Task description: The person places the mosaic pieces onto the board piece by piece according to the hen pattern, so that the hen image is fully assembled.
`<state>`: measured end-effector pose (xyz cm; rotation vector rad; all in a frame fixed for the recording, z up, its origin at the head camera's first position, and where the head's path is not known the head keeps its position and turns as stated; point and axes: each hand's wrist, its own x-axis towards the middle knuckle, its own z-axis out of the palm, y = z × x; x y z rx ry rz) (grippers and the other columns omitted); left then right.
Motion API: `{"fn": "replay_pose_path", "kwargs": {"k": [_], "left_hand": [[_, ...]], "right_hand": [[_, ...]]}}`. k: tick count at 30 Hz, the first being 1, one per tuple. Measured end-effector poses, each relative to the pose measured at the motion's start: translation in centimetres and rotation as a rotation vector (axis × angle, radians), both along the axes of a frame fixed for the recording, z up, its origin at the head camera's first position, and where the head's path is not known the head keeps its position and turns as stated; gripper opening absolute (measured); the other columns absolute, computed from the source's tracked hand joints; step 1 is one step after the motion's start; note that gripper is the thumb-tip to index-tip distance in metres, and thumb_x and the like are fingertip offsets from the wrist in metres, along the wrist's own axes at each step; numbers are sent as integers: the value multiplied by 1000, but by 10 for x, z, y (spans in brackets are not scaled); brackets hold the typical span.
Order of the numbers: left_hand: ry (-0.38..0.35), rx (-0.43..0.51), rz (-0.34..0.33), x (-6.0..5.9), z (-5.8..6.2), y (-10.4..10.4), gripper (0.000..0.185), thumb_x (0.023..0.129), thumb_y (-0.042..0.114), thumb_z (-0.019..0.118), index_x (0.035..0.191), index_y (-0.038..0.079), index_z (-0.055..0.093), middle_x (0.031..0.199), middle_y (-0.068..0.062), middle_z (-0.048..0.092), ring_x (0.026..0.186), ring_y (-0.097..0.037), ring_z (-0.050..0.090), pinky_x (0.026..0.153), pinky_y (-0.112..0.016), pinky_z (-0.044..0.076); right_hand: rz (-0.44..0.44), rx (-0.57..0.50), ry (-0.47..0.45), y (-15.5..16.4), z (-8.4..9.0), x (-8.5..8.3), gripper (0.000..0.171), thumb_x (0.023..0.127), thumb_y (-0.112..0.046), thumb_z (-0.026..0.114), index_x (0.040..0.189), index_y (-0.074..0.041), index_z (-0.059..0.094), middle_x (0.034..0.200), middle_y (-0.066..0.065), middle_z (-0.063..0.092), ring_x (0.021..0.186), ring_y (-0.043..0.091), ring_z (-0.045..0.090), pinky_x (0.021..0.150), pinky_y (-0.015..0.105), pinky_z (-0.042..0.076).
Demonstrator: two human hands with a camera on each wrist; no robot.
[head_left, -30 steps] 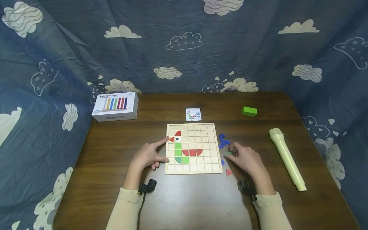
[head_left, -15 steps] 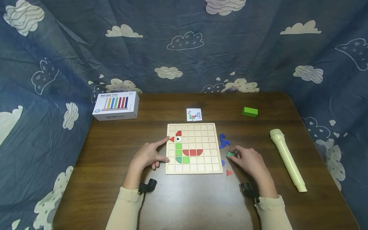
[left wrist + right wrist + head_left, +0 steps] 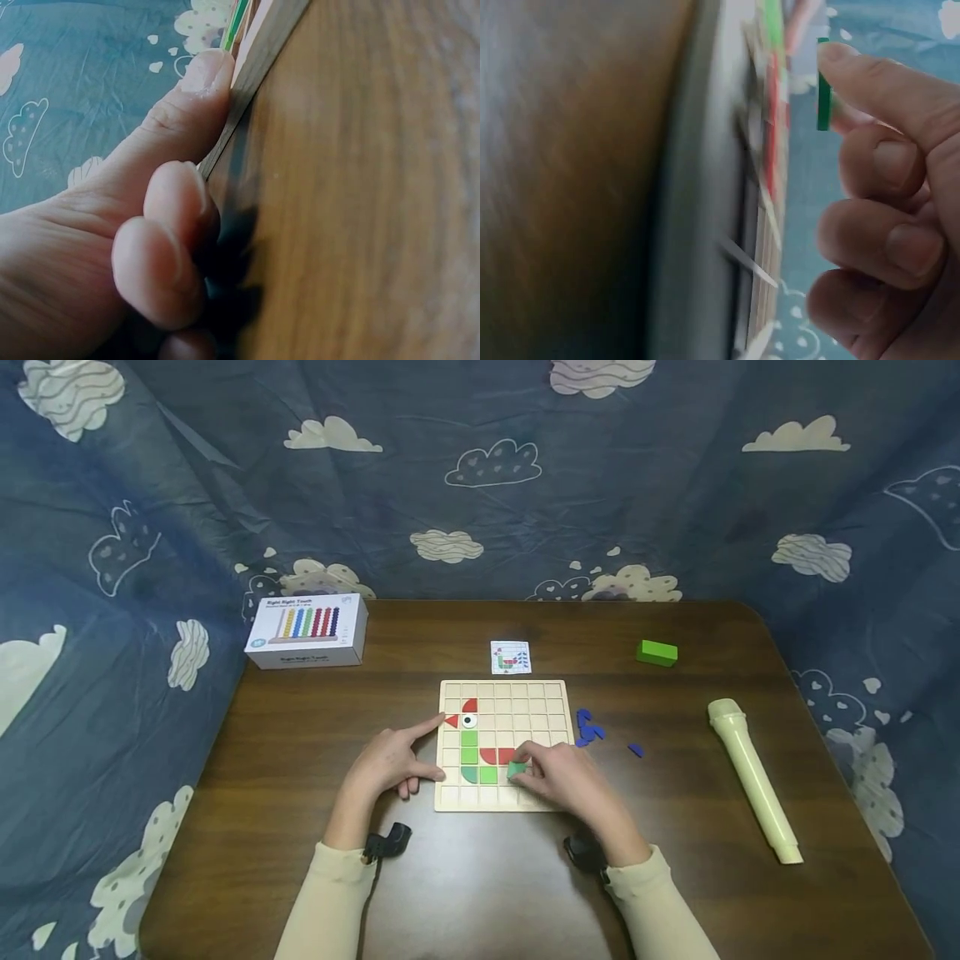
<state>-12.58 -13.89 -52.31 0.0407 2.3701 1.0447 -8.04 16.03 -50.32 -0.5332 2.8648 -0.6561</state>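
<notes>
A wooden grid board [image 3: 540, 697] lies on the table with flat red, green and white pieces set in a bird-like pattern on its left part. My right hand [image 3: 564, 777] pinches a dark green tile [image 3: 517, 769] between thumb and index finger, over the board beside the light green square [image 3: 488, 775]. In the right wrist view the green tile [image 3: 823, 90] is seen edge-on, apart from the board. My left hand [image 3: 388, 764] touches the board's left edge with straight index finger and thumb; its other fingers are curled under. The red half-round piece's right end is hidden behind my right hand.
Several blue pieces [image 3: 587, 728] lie right of the board, with a single blue piece [image 3: 636, 750] farther out. A picture card [image 3: 511, 657] lies behind the board. Also around are a white box [image 3: 306, 632], a green block [image 3: 657, 652] and a pale tube [image 3: 753, 781].
My right hand has picked up the dark green tile from the table right of the board and carried it left over the grid. The left hand stays at the board's edge.
</notes>
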Motion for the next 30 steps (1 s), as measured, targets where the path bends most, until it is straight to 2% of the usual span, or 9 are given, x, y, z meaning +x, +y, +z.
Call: {"fn": "replay_pose_path", "kwargs": {"k": [4, 7, 16, 22, 30], "left_hand": [[-10, -10, 1, -1, 0, 3, 100, 77, 31, 97, 159, 49, 43, 56, -7, 64, 44, -18, 61, 43, -23, 49], [-14, -18, 9, -2, 0, 3, 100, 77, 30, 97, 158, 51, 44, 56, -8, 65, 44, -18, 61, 43, -23, 48], [-27, -24, 15, -1, 0, 4, 100, 76, 32, 97, 158, 52, 43, 56, -7, 63, 44, -19, 62, 43, -22, 49], [-14, -31, 10, -1, 1, 4, 100, 77, 32, 97, 158, 52, 43, 56, -8, 64, 44, -18, 61, 43, -23, 49], [-15, -30, -1, -2, 1, 4, 100, 77, 32, 97, 159, 50, 43, 56, -7, 64, 43, -17, 61, 42, -22, 47]], "right_hand": [[12, 50, -31, -9, -10, -2, 22, 93, -32, 84, 111, -21, 79, 65, -10, 50, 61, 9, 42, 57, 24, 30], [15, 61, -21, -12, -14, -2, 22, 93, -33, 84, 112, -22, 79, 65, -9, 49, 61, 10, 42, 58, 25, 31], [-25, 49, -31, -15, -15, -1, 25, 93, -32, 84, 116, -26, 79, 63, -9, 47, 60, 9, 42, 58, 24, 31], [9, 37, 12, -16, -16, -1, 24, 95, -38, 81, 116, -26, 80, 60, -13, 48, 57, 7, 37, 57, 24, 29], [-4, 60, 13, -16, -17, -1, 22, 93, -33, 84, 113, -25, 80, 61, -10, 42, 58, 8, 36, 58, 24, 27]]}}
